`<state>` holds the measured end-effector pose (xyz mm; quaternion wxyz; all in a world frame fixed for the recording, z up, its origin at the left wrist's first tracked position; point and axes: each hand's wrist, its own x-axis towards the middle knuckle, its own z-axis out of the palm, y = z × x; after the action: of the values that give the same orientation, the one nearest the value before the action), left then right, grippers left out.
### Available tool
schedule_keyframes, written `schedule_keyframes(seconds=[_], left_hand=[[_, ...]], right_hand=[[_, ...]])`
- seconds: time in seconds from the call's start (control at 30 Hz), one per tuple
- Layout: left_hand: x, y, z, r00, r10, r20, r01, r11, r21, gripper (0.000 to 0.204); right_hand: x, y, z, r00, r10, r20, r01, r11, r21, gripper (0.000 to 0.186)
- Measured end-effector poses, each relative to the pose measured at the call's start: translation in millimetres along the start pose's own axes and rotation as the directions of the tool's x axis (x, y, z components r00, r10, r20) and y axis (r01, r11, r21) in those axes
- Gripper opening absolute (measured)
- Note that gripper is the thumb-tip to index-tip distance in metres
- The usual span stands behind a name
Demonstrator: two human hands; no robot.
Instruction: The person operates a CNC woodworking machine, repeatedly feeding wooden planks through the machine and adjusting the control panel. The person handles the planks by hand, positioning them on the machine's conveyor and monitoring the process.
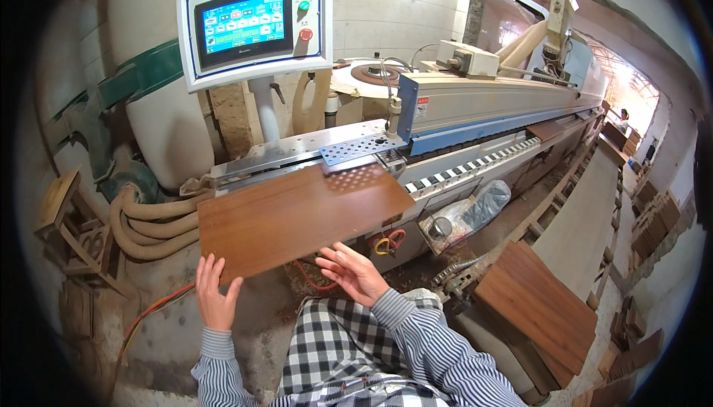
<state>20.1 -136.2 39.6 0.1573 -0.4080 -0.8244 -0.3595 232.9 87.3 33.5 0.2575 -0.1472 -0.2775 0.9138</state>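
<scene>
A brown wood-grain board (297,217) lies tilted across the machine's metal infeed table (297,147), its far edge beneath a perforated blue plate (362,148). My left hand (217,294) is at the board's near left corner, fingers stretched against its end and thumb apart. Just off the near long edge is my right hand (355,273), palm turned partly up and fingers spread. It grips nothing; whether a fingertip touches the edge I cannot tell.
A control screen (245,24) with green and red buttons stands behind the board. The long machine (483,114) runs away to the right, beside a roller conveyor (579,221). More brown boards (538,307) are stacked at right. Hoses (148,221) and a wooden stool (70,206) sit left.
</scene>
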Motion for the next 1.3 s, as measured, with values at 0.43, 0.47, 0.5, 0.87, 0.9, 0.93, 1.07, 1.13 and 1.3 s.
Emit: schedule_keyframes(seconds=[0.43, 0.47, 0.5, 0.87, 0.9, 0.93, 1.07, 1.13, 1.3], left_hand=[[50.0, -42.2, 19.5, 0.996, -0.091, -0.003, 0.091, 0.995, -0.037, 0.055], [50.4, -47.9, 19.6, 0.997, -0.08, 0.012, 0.081, 0.995, -0.052, 0.054], [50.7, -52.9, 20.5, 0.997, -0.071, 0.026, 0.073, 0.995, -0.066, 0.053], [64.8, 0.1, 61.6, 1.0, 0.005, -0.014, -0.005, 1.0, -0.012, 0.056], [66.4, 5.3, 68.3, 1.0, 0.019, 0.003, -0.019, 1.0, -0.003, 0.056], [63.7, 4.4, 68.8, 1.0, 0.03, -0.005, -0.03, 0.999, 0.021, 0.058], [63.8, 21.6, 97.4, 0.992, 0.121, -0.018, -0.119, 0.99, 0.07, 0.059], [62.5, 22.1, 106.6, 0.976, 0.217, -0.021, -0.208, 0.957, 0.203, 0.058], [64.3, 7.5, 114.4, 0.941, 0.336, -0.045, -0.316, 0.918, 0.241, 0.054]], right_hand=[[-205.3, 42.5, -152.4, 0.865, -0.496, -0.069, -0.063, 0.029, -0.998, 0.025], [-209.4, 44.9, -154.4, 0.847, -0.525, -0.083, -0.061, 0.06, -0.996, 0.024], [-212.0, 47.0, -155.6, 0.829, -0.551, -0.096, -0.056, 0.09, -0.994, 0.024], [-215.7, 28.0, -177.0, 0.724, -0.421, -0.547, 0.137, 0.864, -0.484, 0.028], [-218.7, 22.3, -179.4, 0.731, -0.402, -0.551, 0.177, 0.892, -0.416, 0.029], [-218.7, 18.3, -182.4, 0.727, -0.406, -0.554, 0.209, 0.899, -0.385, 0.029], [-239.5, -15.0, -196.1, 0.572, -0.49, -0.658, 0.463, 0.855, -0.234, 0.03], [-256.6, -35.8, -206.2, 0.446, -0.488, -0.75, 0.542, 0.814, -0.208, 0.036], [-295.5, -73.3, -211.7, 0.166, -0.427, -0.889, 0.576, 0.773, -0.264, 0.045]])
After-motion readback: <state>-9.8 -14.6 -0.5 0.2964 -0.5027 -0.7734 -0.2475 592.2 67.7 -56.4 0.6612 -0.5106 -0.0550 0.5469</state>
